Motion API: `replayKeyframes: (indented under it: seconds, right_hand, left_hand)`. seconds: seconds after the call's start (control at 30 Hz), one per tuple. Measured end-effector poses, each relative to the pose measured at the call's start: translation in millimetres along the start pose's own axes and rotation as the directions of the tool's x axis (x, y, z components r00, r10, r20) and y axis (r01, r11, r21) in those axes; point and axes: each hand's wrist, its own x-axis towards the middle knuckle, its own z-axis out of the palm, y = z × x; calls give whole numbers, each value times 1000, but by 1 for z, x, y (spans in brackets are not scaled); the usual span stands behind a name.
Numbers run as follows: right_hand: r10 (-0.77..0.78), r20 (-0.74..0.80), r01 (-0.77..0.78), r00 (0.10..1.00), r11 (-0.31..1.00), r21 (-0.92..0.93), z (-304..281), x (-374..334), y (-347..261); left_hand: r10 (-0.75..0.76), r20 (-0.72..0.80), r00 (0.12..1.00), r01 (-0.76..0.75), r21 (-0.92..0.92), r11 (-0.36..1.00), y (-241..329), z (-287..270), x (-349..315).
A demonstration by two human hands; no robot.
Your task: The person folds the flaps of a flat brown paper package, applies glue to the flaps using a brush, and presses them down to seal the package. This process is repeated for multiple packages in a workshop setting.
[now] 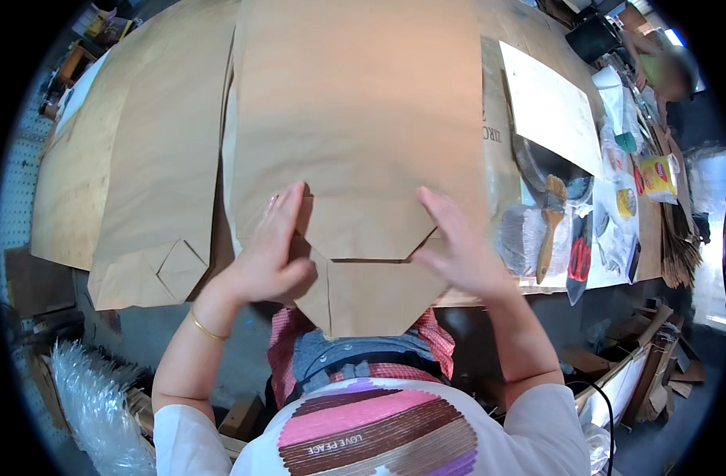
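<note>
A large brown paper bag [355,119] lies in front of me, its near end folded into an angled bottom flap [371,293] that hangs past the table edge. My left hand [276,250] rests on the left folded corner, fingers stretched away from me and thumb apart. On the right corner lies my right hand [462,250], its fingers extended and slightly blurred. Between the hands a dark slit shows along the fold. Neither hand grips anything that I can see.
Another brown paper bag [161,159] with a folded end lies to the left. On the right are a white sheet [549,103], a paintbrush [551,226], red-handled scissors [579,258], a tape roll [626,203] and a yellow container [659,178]. Another person [668,71] is at the far right.
</note>
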Motion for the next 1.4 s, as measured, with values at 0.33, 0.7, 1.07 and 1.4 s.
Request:
replayKeyframes:
  seconds: [0.33, 0.7, 1.07, 1.4]
  right_hand:
    - [-154, -261, 224, 953, 937, 267, 40, 36, -76]
    - [-19, -248, 135, 968, 878, 460, 62, 64, -85]
    - [77, -149, 26, 986, 806, 592, 59, 71, -87]
    - [-24, -337, 139, 941, 937, 321, 66, 76, -96]
  left_hand:
    - [94, -660, 746, 85, 233, 969, 31, 18, 50]
    - [6, -735, 678, 55, 59, 997, 16, 32, 60]
    - [-52, -751, 658, 29, -44, 999, 15, 33, 61]
    - [128, -368, 921, -159, -56, 986, 13, -18, 46]
